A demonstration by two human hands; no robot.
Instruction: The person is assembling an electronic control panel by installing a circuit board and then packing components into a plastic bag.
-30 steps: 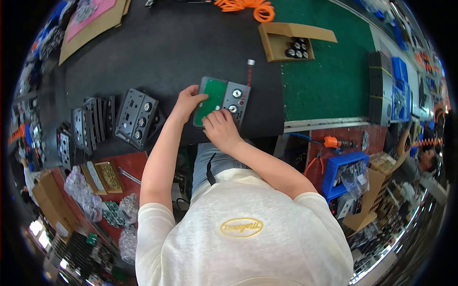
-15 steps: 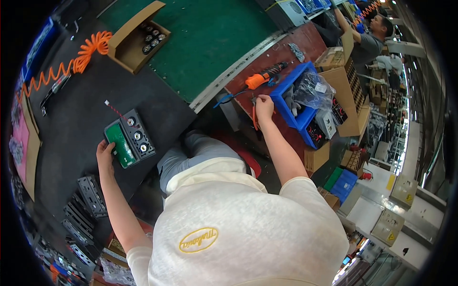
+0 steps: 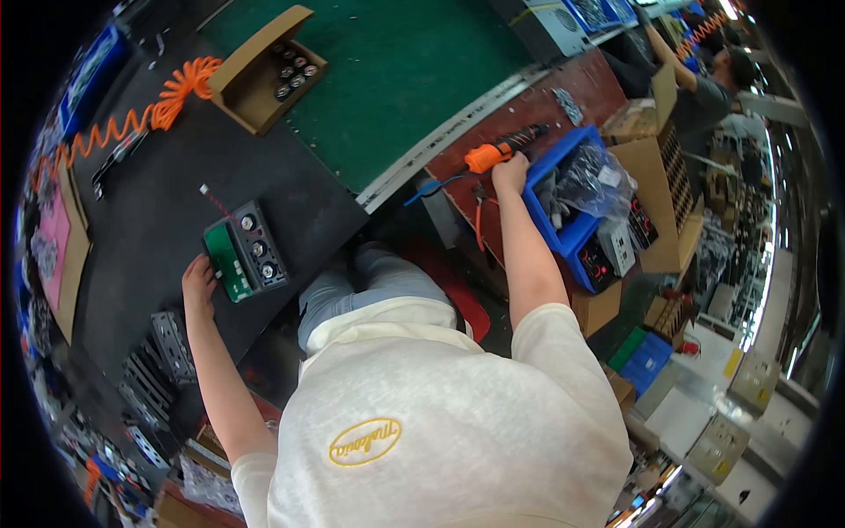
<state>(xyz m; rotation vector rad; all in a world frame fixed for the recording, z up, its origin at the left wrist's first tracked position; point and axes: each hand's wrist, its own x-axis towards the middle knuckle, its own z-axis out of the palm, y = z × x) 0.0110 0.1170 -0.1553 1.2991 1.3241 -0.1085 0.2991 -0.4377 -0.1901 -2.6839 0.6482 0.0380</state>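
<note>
On the dark table to my left lies a black plastic housing point(image 3: 268, 251) with several round silver parts in a row. A green circuit board point(image 3: 225, 257) rests along its left side, and a red lead with a white plug point(image 3: 205, 189) runs out beyond them. My left hand point(image 3: 199, 283) is at the board's outer edge, its fingers bent and apart. Over on the red surface, my right hand point(image 3: 510, 174) has its fingers closed against an orange-and-black electric screwdriver point(image 3: 493, 157); the fingertips are partly hidden. Orange-handled pliers point(image 3: 479, 218) lie just below that hand, untouched.
Right of my right hand stands a blue bin point(image 3: 546, 220) with plastic-wrapped parts, beside a cardboard box point(image 3: 656, 176). An open carton point(image 3: 251, 106) of round parts sits far left, near a coiled orange hose point(image 3: 189, 84). Black housings point(image 3: 145, 383) stack near left. A co-worker sits far right.
My right hand has left the pliers and moved up to the electric screwdriver. My left thumb has come off the board's face. The whole view has shifted slightly.
</note>
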